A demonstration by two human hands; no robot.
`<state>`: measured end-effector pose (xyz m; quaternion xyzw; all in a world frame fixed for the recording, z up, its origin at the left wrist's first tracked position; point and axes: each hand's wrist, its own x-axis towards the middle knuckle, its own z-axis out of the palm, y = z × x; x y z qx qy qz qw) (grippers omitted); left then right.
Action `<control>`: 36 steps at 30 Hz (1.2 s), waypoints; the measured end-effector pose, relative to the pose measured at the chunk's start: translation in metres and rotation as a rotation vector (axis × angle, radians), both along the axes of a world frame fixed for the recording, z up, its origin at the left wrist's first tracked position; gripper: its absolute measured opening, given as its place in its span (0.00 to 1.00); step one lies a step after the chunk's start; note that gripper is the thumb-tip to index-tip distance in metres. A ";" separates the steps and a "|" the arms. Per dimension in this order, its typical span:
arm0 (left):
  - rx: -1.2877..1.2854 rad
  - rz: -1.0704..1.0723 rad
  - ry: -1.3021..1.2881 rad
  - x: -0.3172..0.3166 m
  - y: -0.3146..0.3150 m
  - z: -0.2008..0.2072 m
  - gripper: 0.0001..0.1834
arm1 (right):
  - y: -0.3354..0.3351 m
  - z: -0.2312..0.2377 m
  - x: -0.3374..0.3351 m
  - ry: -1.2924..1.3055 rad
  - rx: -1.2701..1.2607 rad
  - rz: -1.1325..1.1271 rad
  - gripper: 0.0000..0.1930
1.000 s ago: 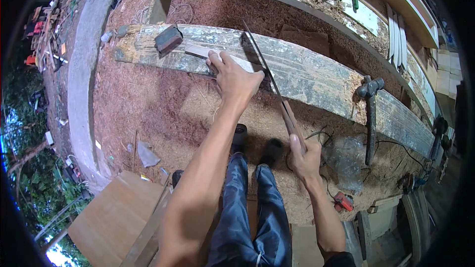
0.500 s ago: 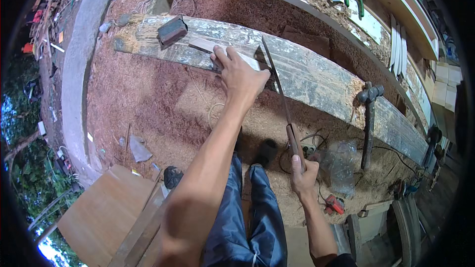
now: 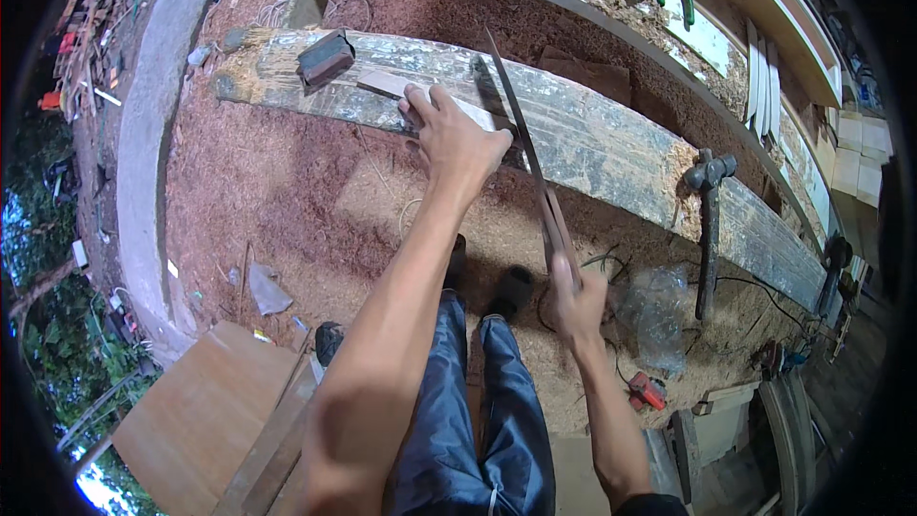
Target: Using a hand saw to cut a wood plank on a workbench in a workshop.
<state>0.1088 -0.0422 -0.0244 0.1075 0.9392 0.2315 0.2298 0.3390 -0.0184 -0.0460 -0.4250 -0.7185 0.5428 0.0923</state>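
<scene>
A narrow, pale wood strip point(image 3: 382, 83) lies along a long, paint-spattered plank bench point(image 3: 611, 148). My left hand point(image 3: 454, 143) grips it from above, fingers over the near side and thumb at the right end. Just right of that thumb, the blade of a handsaw point(image 3: 523, 129) crosses the plank, its tip reaching past the far edge. My right hand point(image 3: 578, 301) is wrapped round the saw's wooden handle, slightly blurred. Whether the teeth touch the strip's end I cannot tell.
A dark block point(image 3: 327, 59) sits on the plank left of the strip. A hammer point(image 3: 709, 229) lies across its right part. Green-handled pliers point(image 3: 686, 0) lie at the far right. Below are a clear plastic bag point(image 3: 654, 315), cables and a red tool point(image 3: 648, 392) on sawdust.
My right hand has pushed the saw forward and up, so its tip reaches farther beyond the plank. My left hand stays on the strip.
</scene>
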 end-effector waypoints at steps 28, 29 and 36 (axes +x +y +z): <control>-0.083 0.426 0.808 -0.021 0.043 -0.083 0.23 | 0.017 0.026 -0.006 -0.032 -0.076 0.047 0.15; -0.082 0.427 0.789 -0.022 0.043 -0.080 0.23 | 0.013 0.029 0.019 -0.049 -0.100 0.070 0.14; -0.143 0.350 0.857 -0.021 0.043 -0.092 0.20 | 0.037 0.023 -0.039 -0.090 -0.135 0.127 0.13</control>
